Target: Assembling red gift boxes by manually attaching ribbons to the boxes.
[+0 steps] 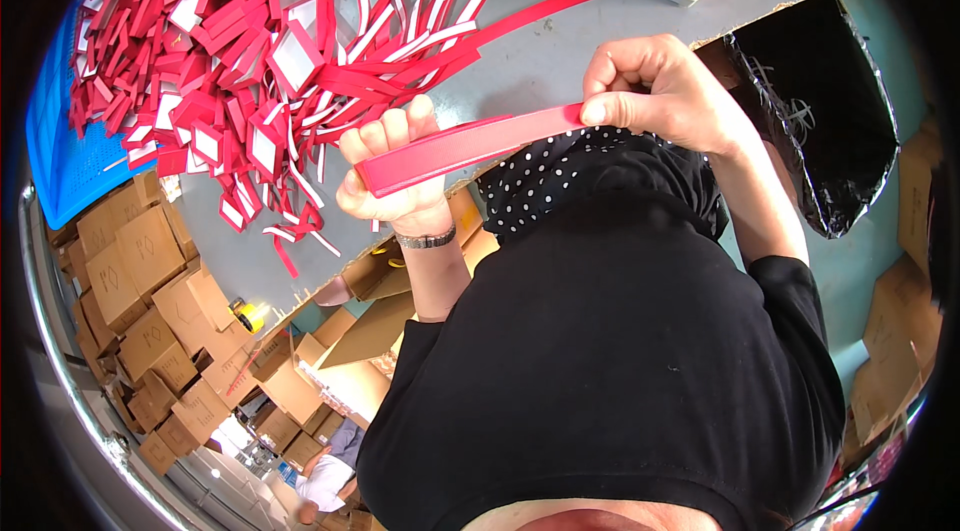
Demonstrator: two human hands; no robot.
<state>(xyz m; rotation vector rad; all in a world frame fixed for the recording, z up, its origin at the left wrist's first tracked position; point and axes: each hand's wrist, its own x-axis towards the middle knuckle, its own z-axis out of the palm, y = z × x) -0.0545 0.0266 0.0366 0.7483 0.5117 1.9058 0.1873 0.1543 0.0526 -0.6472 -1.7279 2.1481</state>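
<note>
I see the left hand curled around one end of a red strip, the right hand pinching the other, at the grey table's edge.

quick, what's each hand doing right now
Left hand: closed, holding one end of a red strip.
Right hand: closed, pinching the strip's other end between thumb and finger.
</note>
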